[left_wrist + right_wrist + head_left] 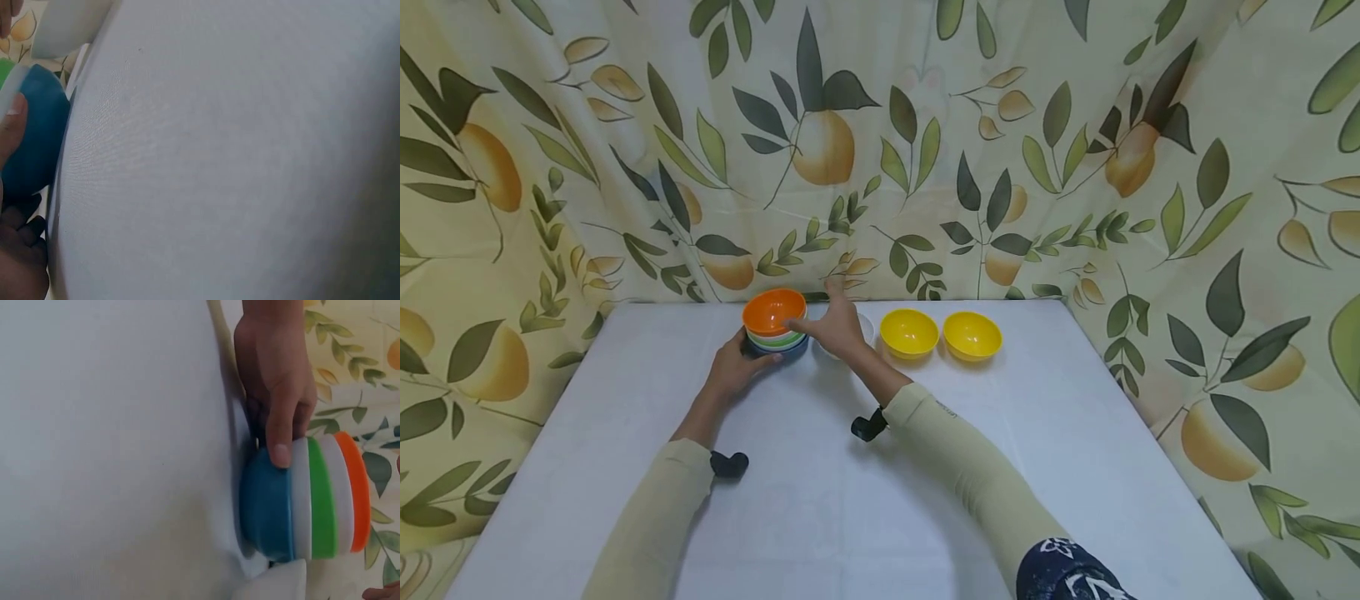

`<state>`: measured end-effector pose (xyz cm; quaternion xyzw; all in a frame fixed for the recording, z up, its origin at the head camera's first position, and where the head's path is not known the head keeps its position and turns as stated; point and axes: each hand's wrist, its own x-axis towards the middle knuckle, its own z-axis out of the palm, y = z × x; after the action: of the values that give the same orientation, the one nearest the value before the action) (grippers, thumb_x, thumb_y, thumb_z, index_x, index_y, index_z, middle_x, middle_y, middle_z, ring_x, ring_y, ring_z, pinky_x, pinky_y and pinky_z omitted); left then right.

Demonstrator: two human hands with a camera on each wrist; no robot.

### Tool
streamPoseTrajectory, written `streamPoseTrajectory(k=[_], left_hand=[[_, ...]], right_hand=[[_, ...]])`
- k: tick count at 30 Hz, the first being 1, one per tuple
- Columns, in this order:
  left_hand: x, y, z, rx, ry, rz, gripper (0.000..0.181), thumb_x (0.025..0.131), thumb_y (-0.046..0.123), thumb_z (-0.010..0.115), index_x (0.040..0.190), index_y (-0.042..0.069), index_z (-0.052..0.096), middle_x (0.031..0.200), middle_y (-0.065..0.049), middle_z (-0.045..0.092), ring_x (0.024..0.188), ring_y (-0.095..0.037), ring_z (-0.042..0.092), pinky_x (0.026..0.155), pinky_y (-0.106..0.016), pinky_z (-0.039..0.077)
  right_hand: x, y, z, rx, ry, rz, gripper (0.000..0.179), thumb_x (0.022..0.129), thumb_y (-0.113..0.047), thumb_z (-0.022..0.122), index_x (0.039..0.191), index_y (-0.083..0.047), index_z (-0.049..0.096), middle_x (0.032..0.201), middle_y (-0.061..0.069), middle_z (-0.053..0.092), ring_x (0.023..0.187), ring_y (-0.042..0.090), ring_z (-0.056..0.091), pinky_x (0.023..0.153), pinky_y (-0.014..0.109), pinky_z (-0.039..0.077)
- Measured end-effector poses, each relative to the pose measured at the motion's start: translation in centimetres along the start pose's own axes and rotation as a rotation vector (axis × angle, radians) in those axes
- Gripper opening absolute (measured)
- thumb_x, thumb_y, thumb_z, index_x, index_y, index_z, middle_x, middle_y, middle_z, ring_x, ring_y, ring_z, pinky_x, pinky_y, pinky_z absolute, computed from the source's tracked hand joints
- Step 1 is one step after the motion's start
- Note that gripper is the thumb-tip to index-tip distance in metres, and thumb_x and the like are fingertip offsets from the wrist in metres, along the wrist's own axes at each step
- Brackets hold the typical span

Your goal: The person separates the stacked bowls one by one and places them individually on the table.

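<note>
A stack of bowls (773, 327) stands on the white table (820, 533) just left of centre in the head view, upright and glossy. From the base up it runs blue bowl (267, 506), white, green bowl (322, 500), white, then orange bowl (775, 310) on top, its hollow facing up. A separate white bowl (868, 328) sits just right of it, partly hidden, with two yellow bowls farther right. The left hand (734, 368) reaches up from the lower left and grips the blue bowl low, thumb laid along its near side. The right hand (838, 325) comes from the lower right above the separate white bowl, thumb spread apart from the fingers; its thumb overlaps the orange rim, though whether it touches I cannot tell.
</note>
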<state>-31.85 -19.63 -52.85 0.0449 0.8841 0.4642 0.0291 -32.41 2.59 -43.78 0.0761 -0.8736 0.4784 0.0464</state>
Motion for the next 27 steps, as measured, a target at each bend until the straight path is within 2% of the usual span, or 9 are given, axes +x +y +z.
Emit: streamPoseTrajectory(k=[13,16,22,27], left_hand=[[0.3,-0.4,0.0,0.009,-0.002,0.000,0.105,0.092,0.047,0.082,0.167,0.004,0.023,0.167,-0.024,0.031,0.156,-0.043,0.024,0.126,-0.062,0.017],[0.2,-0.3,0.0,0.017,-0.003,-0.001,0.105,0.092,0.047,0.081,0.167,0.004,0.022,0.168,-0.024,0.029,0.156,-0.043,0.023,0.126,-0.061,0.017],[0.1,-0.2,-0.1,0.023,0.004,0.022,0.102,0.093,0.045,0.081,0.166,0.002,0.024,0.168,-0.024,0.029,0.155,-0.043,0.024,0.126,-0.061,0.019],[0.0,-0.3,-0.1,0.015,0.001,0.022,0.101,0.094,0.044,0.081,0.166,0.003,0.023,0.169,-0.023,0.028,0.156,-0.043,0.023,0.126,-0.061,0.018]], right_hand=[[0.6,0.6,2.9,-0.055,-0.032,-0.006,0.109,0.082,-0.041,0.092,0.162,0.004,0.032,0.163,0.019,0.042,0.148,0.034,0.043,0.119,0.047,0.041],[0.6,0.7,3.4,-0.054,-0.032,0.003,0.109,0.081,-0.043,0.092,0.161,0.003,0.033,0.161,0.018,0.045,0.145,0.033,0.047,0.116,0.046,0.044],[0.6,0.7,4.2,-0.045,-0.035,-0.036,0.101,0.080,-0.041,0.094,0.156,0.000,0.043,0.149,0.013,0.058,0.133,0.028,0.059,0.109,0.040,0.052],[0.6,0.7,4.6,-0.057,-0.021,-0.046,0.104,0.077,-0.040,0.096,0.156,0.001,0.042,0.147,0.013,0.060,0.129,0.026,0.061,0.108,0.038,0.052]])
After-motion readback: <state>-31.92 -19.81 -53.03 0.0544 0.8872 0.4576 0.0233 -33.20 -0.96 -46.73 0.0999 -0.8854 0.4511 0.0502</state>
